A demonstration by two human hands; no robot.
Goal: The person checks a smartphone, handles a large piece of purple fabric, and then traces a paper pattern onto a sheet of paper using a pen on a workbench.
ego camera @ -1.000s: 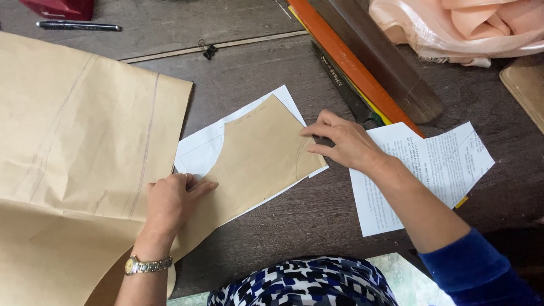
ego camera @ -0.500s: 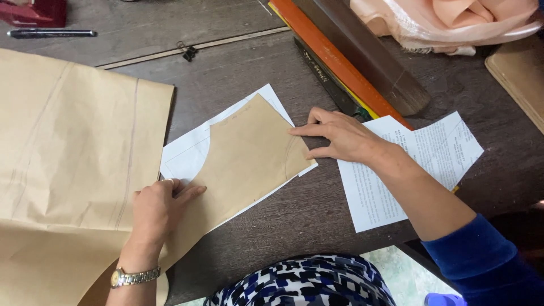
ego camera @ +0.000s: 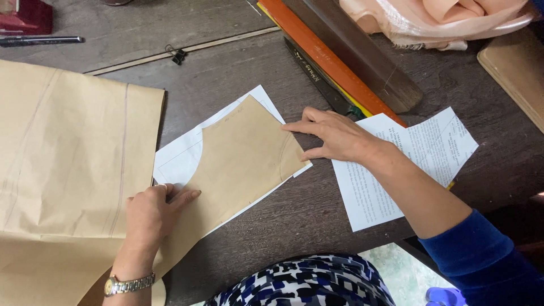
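- The left hand (ego camera: 150, 212) lay flat, fingers loosely extended and close together, pressing on the lower left part of the brown pattern piece (ego camera: 238, 164); it gripped nothing.
- The right hand (ego camera: 334, 136) rested with fingers spread narrowly, fingertips pressing the right edge of the same pattern piece (no pinch was visible).
- The brown pattern piece lay near the middle of the dark wooden surface (ego camera: 317, 215), on top of a white paper sheet (ego camera: 181, 161) whose edges showed along its upper and lower sides.
- A large brown paper sheet (ego camera: 68, 170) lay to the left, its edge just beside the white sheet.
- A printed white page (ego camera: 408, 164) lay under the right forearm.
- An orange ruler (ego camera: 328, 59) and a dark wooden bar (ego camera: 362, 56) lay diagonally beyond the right hand.
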